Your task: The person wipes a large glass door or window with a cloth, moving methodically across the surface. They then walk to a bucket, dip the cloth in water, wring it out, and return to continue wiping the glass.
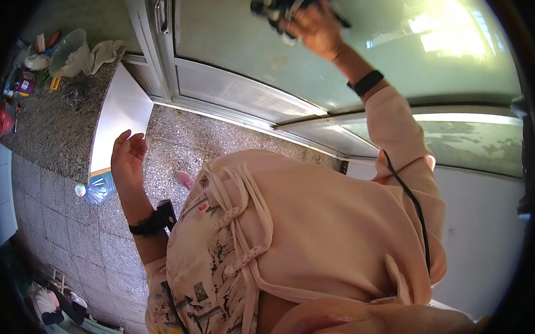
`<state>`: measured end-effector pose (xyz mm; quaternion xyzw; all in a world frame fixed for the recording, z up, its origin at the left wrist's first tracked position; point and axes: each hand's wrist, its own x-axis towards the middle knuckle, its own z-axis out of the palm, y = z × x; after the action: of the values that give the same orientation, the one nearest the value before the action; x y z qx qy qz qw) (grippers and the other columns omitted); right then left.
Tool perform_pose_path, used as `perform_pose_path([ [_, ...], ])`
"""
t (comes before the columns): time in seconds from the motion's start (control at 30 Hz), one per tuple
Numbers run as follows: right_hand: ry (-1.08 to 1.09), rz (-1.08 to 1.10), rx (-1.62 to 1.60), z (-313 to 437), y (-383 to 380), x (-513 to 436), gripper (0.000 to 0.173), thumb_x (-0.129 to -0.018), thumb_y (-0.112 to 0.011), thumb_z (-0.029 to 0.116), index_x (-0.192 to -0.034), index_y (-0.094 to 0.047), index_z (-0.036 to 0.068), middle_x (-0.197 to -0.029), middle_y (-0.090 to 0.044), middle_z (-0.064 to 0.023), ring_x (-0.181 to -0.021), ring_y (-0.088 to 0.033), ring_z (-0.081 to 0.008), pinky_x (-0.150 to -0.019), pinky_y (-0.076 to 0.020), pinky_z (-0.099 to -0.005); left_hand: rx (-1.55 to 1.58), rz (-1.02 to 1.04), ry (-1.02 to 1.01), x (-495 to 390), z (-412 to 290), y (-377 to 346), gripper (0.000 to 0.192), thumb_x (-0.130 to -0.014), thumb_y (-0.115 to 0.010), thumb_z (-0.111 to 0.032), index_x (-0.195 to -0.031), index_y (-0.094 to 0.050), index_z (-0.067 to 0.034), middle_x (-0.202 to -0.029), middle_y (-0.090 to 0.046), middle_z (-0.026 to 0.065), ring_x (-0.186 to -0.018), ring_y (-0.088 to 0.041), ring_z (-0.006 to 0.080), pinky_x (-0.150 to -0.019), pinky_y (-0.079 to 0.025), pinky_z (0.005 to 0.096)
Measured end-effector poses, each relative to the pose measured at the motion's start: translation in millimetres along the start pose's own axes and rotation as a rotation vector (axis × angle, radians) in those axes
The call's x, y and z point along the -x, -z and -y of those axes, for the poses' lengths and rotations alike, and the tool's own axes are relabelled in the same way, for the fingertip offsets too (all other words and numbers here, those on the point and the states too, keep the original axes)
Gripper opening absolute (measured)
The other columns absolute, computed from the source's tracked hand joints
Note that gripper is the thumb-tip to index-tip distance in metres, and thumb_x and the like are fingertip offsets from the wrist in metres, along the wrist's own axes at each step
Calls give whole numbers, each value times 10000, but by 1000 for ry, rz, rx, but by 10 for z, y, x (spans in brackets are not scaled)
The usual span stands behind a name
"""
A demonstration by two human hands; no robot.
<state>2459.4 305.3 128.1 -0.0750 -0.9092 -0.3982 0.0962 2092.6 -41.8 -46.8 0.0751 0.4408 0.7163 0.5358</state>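
Note:
Stretched out at the top of the view, my right hand [315,30] presses a dark, bunched cloth [271,8] with pale patches against a frosted glass panel [227,36]. The cloth and fingers are blurred. A black band circles that wrist. My left hand [129,160] hangs at the left with nothing in it, its fingers loosely curled and apart. It is in front of the white side panel [115,115] of a stone counter. Just beneath that counter's corner stands a clear plastic bottle [99,190] with a pale cap, close to my left forearm.
The glass sits in an aluminium sliding frame [247,84] with a metal handle [161,14]. On the speckled stone counter [49,121] are a translucent tub [71,52], a crumpled cloth [104,55] and a red item [3,121]. Clothes [55,302] lie at the lower left.

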Motion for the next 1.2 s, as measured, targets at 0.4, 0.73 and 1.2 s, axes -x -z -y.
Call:
perform_pose_path([
  [0.4, -28, 6, -246, 663, -712, -1160, 264, -741, -580, 158, -997, -629, 199, -1107, -552, -24, -1035, -497, -218, -1013, -301, -497, 55, -66, 3, 342, -18, 302, 252, -889, -525, -104, -1117, -536, 3, -978, -628, 183, -874, -618, 238, -788, -518, 331],
  [0.73, 216, 149, -231, 1990, -1896, -1634, 173, -787, -542, 223, -869, -659, 125, -1083, -565, -46, -1098, -451, -238, -1080, -250, -519, 209, -523, -163, 1528, 386, 915, 269, -890, -543, -151, -1122, -527, -15, -956, -645, 166, -812, -614, 224, -739, -504, 329],
  [1.2, 399, 298, 25, 2855, -2620, -1454, 257, -797, -530, 220, -922, -725, 110, -1039, -628, -9, -1036, -433, -251, -918, -293, -443, 362, -735, -205, 2219, 1493, 74, 242, -890, -508, -94, -1118, -525, -17, -979, -641, 189, -831, -621, 247, -739, -513, 347],
])
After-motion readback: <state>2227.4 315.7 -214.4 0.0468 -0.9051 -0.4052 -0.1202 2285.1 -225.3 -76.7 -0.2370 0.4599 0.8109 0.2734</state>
